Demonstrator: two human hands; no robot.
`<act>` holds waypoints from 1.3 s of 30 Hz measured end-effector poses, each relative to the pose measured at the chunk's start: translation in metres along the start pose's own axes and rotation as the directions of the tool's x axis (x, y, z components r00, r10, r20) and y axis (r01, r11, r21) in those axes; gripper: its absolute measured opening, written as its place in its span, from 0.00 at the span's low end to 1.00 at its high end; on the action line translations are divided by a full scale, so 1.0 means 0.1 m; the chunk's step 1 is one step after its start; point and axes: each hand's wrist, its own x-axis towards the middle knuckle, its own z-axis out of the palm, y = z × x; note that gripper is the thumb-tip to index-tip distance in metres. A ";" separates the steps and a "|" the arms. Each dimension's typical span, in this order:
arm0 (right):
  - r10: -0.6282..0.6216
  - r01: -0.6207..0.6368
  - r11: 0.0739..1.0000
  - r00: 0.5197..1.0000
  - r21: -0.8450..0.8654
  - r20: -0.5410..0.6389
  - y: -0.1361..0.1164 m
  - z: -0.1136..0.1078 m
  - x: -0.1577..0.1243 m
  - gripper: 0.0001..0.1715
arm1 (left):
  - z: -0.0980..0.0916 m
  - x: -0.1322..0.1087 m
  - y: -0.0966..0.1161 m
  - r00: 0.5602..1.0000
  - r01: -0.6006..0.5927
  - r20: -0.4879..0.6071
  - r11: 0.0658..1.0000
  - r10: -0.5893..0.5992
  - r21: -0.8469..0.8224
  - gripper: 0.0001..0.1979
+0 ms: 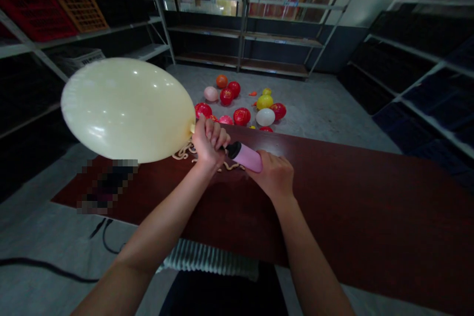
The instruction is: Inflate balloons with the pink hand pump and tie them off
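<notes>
A large, pale yellow inflated balloon [128, 108] extends to the left above the table. Its neck runs into my left hand [210, 142], whose fingers are closed around the neck and the pump's nozzle end, hiding the joint between them. The balloon pump [249, 157] has a pink barrel and a black cap. My right hand [276, 175] is wrapped round the pink barrel at its near end. Beneath my hands, several limp beige balloons [182, 151] lie on the dark brown table [351, 207].
Several inflated balloons, among them a red one [242, 116], a white one [265, 117] and a yellow one [264, 102], lie on the grey floor beyond the table. Shelving [242, 34] stands behind and at both sides. A black cable [48, 267] runs along the floor at left.
</notes>
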 end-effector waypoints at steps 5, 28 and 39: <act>0.010 -0.010 1.000 1.000 -0.003 0.004 0.00 -0.01 0.03 0.21 | -0.03 0.07 0.00 0.999 -0.020 -0.029 0.999 0.021 0.033 0.35; 0.100 -0.090 0.987 0.992 -0.133 0.076 0.38 0.04 0.02 0.21 | -0.35 0.36 0.64 0.966 -0.223 -0.137 0.975 0.220 -0.008 0.26; 0.032 -0.029 0.984 0.999 -0.176 0.015 0.47 0.04 -0.02 0.20 | -0.29 0.30 0.50 0.964 -0.200 -0.182 0.980 0.195 -0.011 0.29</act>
